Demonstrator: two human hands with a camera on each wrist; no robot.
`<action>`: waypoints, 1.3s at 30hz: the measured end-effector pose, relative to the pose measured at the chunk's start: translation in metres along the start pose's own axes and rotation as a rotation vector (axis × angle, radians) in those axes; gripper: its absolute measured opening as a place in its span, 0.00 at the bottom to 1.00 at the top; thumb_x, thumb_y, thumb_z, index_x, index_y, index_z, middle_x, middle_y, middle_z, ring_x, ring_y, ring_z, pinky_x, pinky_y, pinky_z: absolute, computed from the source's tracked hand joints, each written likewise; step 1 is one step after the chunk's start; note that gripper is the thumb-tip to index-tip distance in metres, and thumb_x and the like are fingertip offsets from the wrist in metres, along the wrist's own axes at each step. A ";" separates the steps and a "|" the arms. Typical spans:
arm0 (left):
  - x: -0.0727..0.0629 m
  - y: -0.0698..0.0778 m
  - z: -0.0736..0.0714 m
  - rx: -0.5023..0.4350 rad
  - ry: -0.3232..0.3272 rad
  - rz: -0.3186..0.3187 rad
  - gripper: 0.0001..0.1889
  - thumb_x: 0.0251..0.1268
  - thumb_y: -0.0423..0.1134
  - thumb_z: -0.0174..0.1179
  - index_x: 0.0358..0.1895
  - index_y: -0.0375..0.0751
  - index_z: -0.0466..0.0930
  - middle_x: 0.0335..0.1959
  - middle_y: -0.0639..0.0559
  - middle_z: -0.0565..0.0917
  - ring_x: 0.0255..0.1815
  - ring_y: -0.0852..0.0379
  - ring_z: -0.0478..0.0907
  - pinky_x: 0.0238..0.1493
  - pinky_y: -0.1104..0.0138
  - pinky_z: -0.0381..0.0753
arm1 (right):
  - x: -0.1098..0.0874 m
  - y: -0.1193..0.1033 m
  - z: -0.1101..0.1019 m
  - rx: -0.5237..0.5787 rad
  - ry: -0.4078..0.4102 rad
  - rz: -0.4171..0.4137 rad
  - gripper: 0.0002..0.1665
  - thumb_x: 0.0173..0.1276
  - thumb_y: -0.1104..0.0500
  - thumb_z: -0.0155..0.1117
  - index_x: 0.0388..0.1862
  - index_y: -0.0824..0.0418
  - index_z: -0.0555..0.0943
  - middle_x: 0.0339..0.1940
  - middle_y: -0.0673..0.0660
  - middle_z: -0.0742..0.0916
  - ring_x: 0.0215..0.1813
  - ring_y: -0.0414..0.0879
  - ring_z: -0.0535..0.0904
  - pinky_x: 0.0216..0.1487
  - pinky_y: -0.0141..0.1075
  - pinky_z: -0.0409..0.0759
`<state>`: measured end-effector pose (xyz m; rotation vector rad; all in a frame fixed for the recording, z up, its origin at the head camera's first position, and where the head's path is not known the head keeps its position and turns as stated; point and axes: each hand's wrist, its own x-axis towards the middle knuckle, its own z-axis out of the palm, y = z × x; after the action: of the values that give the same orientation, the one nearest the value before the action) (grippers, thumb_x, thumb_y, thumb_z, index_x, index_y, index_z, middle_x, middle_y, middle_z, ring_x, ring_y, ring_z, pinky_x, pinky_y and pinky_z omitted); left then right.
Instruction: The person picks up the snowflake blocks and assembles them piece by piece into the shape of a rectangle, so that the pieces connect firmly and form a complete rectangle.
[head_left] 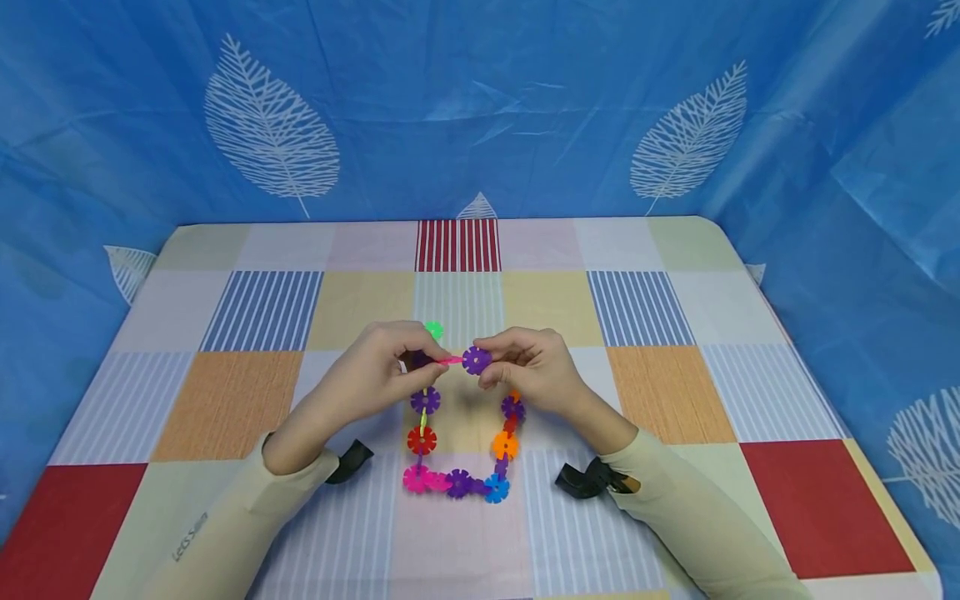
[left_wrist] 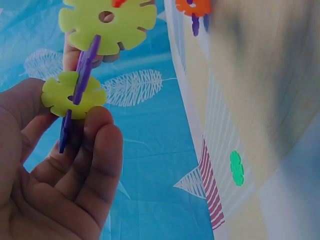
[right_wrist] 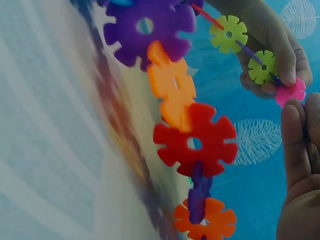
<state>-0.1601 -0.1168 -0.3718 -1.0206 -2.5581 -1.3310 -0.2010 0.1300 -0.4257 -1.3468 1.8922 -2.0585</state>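
Note:
A chain of colourful slotted snowflake discs hangs in a loop below the hands, with a red disc (right_wrist: pixel 195 141) and an orange disc (right_wrist: pixel 174 86) large in the right wrist view. My left hand (head_left: pixel 382 360) pinches a pink disc (right_wrist: pixel 291 92) at one end of the chain; a yellow disc (left_wrist: pixel 75 95) of the same chain lies by its fingers. Between the thumb and fingers of my right hand (head_left: pixel 536 367) is a purple disc (head_left: pixel 476 360), touching the pink one. Whether their slots are engaged I cannot tell. Fingers hide where the chain's right side ends.
A loose green disc (head_left: pixel 434 331) lies on the table just beyond the left hand. The table wears a patchwork cloth (head_left: pixel 652 392). Behind it hangs a blue curtain (head_left: pixel 480 100) with white leaves. Black straps (head_left: pixel 585 481) stick out at both wrists.

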 end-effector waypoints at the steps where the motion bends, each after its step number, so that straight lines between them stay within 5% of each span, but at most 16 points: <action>1: 0.000 0.000 0.000 -0.005 -0.003 0.010 0.05 0.61 0.33 0.67 0.37 0.48 0.87 0.29 0.63 0.80 0.22 0.65 0.73 0.25 0.68 0.77 | 0.000 0.000 0.000 0.003 -0.003 -0.002 0.21 0.61 0.61 0.70 0.45 0.78 0.81 0.28 0.64 0.87 0.29 0.50 0.86 0.23 0.44 0.82; 11: -0.001 0.002 -0.004 0.021 -0.040 0.109 0.07 0.58 0.32 0.69 0.38 0.48 0.88 0.28 0.64 0.78 0.23 0.65 0.69 0.18 0.71 0.68 | 0.002 -0.002 -0.003 -0.072 -0.039 -0.156 0.19 0.58 0.60 0.71 0.41 0.76 0.83 0.30 0.63 0.88 0.30 0.49 0.86 0.30 0.39 0.84; 22: -0.001 0.003 -0.001 0.018 -0.008 0.149 0.07 0.56 0.28 0.69 0.34 0.46 0.86 0.27 0.62 0.78 0.24 0.66 0.70 0.20 0.72 0.71 | 0.004 -0.001 -0.004 -0.150 -0.047 -0.246 0.20 0.57 0.57 0.72 0.39 0.74 0.84 0.31 0.64 0.88 0.30 0.47 0.86 0.30 0.37 0.84; 39: 0.001 0.006 0.003 0.038 0.014 0.118 0.08 0.54 0.27 0.67 0.32 0.44 0.81 0.26 0.61 0.78 0.25 0.66 0.74 0.27 0.70 0.78 | 0.004 0.001 -0.003 -0.149 -0.040 -0.270 0.20 0.58 0.55 0.72 0.39 0.72 0.85 0.30 0.62 0.88 0.28 0.44 0.86 0.28 0.35 0.83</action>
<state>-0.1567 -0.1118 -0.3694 -1.1312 -2.4607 -1.2512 -0.2058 0.1301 -0.4235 -1.7523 1.9773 -2.0144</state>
